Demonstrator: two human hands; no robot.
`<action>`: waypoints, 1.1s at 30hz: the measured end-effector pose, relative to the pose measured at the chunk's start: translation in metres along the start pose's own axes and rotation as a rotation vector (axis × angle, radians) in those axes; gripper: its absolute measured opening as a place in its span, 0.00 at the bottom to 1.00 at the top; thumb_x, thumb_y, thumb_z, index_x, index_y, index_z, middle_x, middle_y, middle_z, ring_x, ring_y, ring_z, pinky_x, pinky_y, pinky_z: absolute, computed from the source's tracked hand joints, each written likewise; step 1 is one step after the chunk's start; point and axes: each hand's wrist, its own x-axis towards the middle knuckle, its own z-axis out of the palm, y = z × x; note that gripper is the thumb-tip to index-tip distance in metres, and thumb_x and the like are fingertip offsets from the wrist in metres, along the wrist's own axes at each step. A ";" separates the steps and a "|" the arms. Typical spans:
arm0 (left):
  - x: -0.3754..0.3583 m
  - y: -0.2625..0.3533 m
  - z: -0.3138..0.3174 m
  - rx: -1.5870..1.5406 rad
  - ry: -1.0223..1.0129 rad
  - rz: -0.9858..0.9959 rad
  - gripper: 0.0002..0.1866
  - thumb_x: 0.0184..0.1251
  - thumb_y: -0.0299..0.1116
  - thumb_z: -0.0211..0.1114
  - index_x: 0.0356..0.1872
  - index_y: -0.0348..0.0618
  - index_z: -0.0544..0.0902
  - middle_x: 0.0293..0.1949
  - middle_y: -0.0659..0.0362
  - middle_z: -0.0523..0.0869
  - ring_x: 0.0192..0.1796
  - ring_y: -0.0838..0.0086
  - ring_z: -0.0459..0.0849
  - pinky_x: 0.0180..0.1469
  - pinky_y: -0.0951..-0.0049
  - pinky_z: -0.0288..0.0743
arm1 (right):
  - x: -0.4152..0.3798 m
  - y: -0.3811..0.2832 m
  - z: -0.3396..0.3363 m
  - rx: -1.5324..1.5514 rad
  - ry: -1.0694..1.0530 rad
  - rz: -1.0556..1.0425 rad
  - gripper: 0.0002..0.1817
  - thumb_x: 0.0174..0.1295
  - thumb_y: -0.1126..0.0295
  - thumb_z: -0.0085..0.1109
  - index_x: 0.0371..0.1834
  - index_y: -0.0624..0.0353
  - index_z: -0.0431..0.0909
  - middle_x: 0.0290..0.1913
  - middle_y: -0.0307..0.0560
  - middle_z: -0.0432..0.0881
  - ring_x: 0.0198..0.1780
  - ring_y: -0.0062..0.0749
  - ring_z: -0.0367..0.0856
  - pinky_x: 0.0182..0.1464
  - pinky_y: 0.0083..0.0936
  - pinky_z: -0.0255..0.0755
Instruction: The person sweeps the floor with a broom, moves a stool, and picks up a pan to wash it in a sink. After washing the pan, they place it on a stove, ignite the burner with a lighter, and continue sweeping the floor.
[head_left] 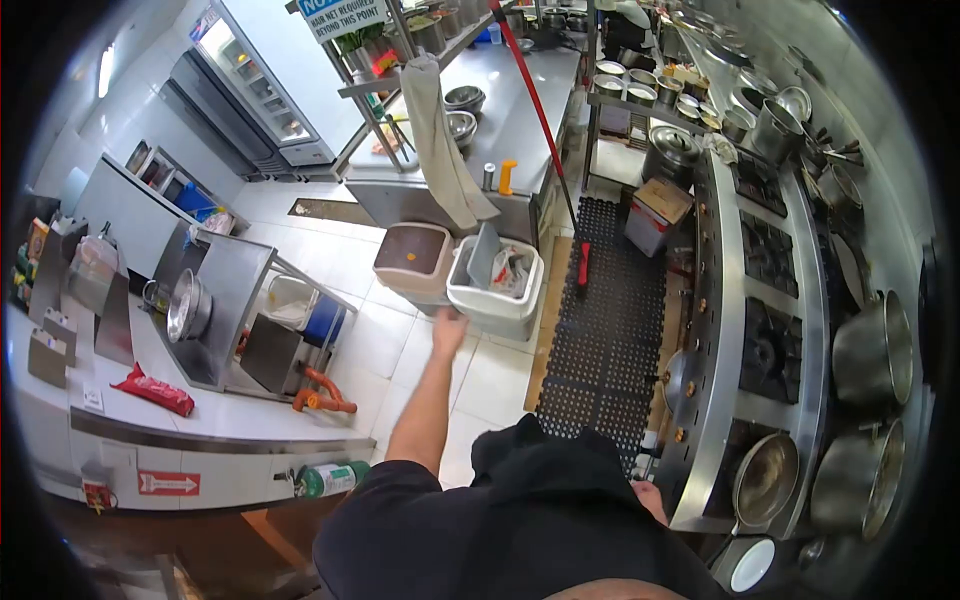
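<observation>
My left hand (449, 331) is stretched out in front of me, just below the near edges of two bins. One bin has a brown lid (413, 250); the white bin (541, 275) beside it stands open with a grey flap and crumpled plastic inside. Whether the fingers touch a bin or hold anything is too small to tell. Low on the right, my right hand (651, 500) is by the front edge of the steel stove (705, 420), partly hidden by my dark sleeve. What it holds, if anything, cannot be made out.
A black perforated mat (605, 330) runs along the stove. On it a red-handled pole (535, 95) leans against the steel counter (530, 75). A cardboard box (664, 203) stands by the stove. Pots and a pan (766, 480) are at right; a green cylinder (330, 480) is at lower left.
</observation>
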 end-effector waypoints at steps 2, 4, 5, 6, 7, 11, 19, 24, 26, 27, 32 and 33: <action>0.103 0.055 -0.022 -0.162 0.298 0.288 0.22 0.63 0.37 0.71 0.51 0.31 0.81 0.44 0.43 0.87 0.48 0.51 0.85 0.55 0.55 0.77 | 0.028 -0.047 0.000 0.017 0.029 0.048 0.08 0.74 0.63 0.55 0.41 0.56 0.78 0.28 0.42 0.79 0.22 0.27 0.76 0.21 0.27 0.73; 0.173 0.137 -0.070 -0.127 0.432 0.408 0.24 0.64 0.39 0.70 0.54 0.30 0.80 0.51 0.42 0.85 0.53 0.52 0.83 0.62 0.58 0.74 | 0.071 -0.058 -0.004 0.134 0.060 0.058 0.08 0.73 0.63 0.56 0.41 0.56 0.78 0.27 0.41 0.79 0.21 0.25 0.76 0.21 0.28 0.73; 0.184 0.198 -0.098 -0.185 0.449 0.388 0.26 0.65 0.40 0.70 0.57 0.30 0.79 0.55 0.40 0.84 0.58 0.51 0.82 0.64 0.58 0.73 | 0.075 -0.084 -0.001 0.098 0.113 0.088 0.09 0.73 0.64 0.56 0.40 0.57 0.78 0.26 0.41 0.79 0.21 0.26 0.76 0.21 0.29 0.73; 0.247 0.202 -0.107 -0.054 0.577 0.443 0.29 0.66 0.41 0.70 0.61 0.29 0.77 0.57 0.39 0.83 0.59 0.50 0.82 0.64 0.58 0.73 | 0.076 -0.110 0.004 0.061 0.161 0.124 0.09 0.73 0.64 0.56 0.38 0.57 0.78 0.26 0.41 0.78 0.20 0.26 0.75 0.20 0.29 0.73; 0.244 0.257 -0.129 -0.126 0.588 0.401 0.31 0.66 0.43 0.70 0.62 0.29 0.77 0.57 0.38 0.83 0.59 0.50 0.82 0.63 0.58 0.73 | 0.086 -0.102 0.005 0.078 0.107 0.105 0.10 0.73 0.64 0.55 0.37 0.58 0.78 0.26 0.41 0.78 0.20 0.27 0.76 0.20 0.30 0.73; 0.369 0.336 -0.174 0.022 0.809 0.447 0.31 0.67 0.49 0.68 0.58 0.30 0.79 0.56 0.35 0.82 0.58 0.44 0.80 0.63 0.54 0.73 | 0.162 -0.072 -0.019 -0.189 -0.107 -0.142 0.12 0.72 0.64 0.56 0.33 0.59 0.78 0.26 0.43 0.78 0.21 0.31 0.77 0.21 0.35 0.74; 0.517 0.392 -0.223 0.442 0.537 0.137 0.48 0.62 0.73 0.59 0.65 0.35 0.78 0.63 0.39 0.81 0.66 0.46 0.80 0.65 0.52 0.75 | 0.160 -0.140 -0.003 0.254 0.175 0.284 0.09 0.73 0.62 0.55 0.42 0.55 0.77 0.28 0.41 0.78 0.23 0.31 0.79 0.23 0.34 0.77; 0.547 0.390 -0.242 0.545 0.464 -0.001 0.53 0.55 0.82 0.58 0.60 0.36 0.83 0.62 0.44 0.84 0.66 0.50 0.82 0.65 0.54 0.76 | 0.145 -0.138 0.032 0.342 0.388 0.136 0.07 0.75 0.64 0.50 0.41 0.52 0.74 0.27 0.37 0.76 0.21 0.23 0.73 0.19 0.27 0.69; 0.554 0.404 -0.252 0.620 0.356 0.054 0.52 0.54 0.83 0.57 0.57 0.39 0.86 0.60 0.46 0.86 0.65 0.52 0.83 0.64 0.55 0.77 | 0.125 -0.147 0.063 0.309 0.398 0.198 0.08 0.74 0.64 0.53 0.43 0.55 0.76 0.27 0.39 0.76 0.21 0.26 0.74 0.21 0.31 0.74; 0.585 0.394 -0.260 0.724 0.251 0.128 0.48 0.53 0.82 0.58 0.56 0.47 0.88 0.57 0.47 0.88 0.62 0.55 0.86 0.62 0.57 0.79 | 0.112 -0.146 0.083 0.300 0.403 0.227 0.09 0.74 0.63 0.55 0.44 0.57 0.77 0.27 0.40 0.77 0.22 0.28 0.75 0.22 0.33 0.76; 0.567 0.360 -0.291 0.504 0.194 0.425 0.47 0.62 0.73 0.61 0.50 0.26 0.85 0.40 0.33 0.88 0.50 0.41 0.88 0.51 0.49 0.79 | 0.096 -0.116 0.161 0.092 0.265 0.368 0.12 0.71 0.62 0.59 0.42 0.60 0.83 0.25 0.45 0.80 0.21 0.37 0.79 0.25 0.40 0.79; 0.563 0.342 -0.307 0.418 0.107 0.354 0.45 0.60 0.75 0.61 0.39 0.29 0.87 0.26 0.49 0.86 0.32 0.57 0.85 0.35 0.54 0.76 | 0.090 -0.126 0.174 0.044 0.286 0.373 0.12 0.70 0.62 0.59 0.42 0.61 0.83 0.26 0.47 0.82 0.22 0.39 0.81 0.27 0.40 0.79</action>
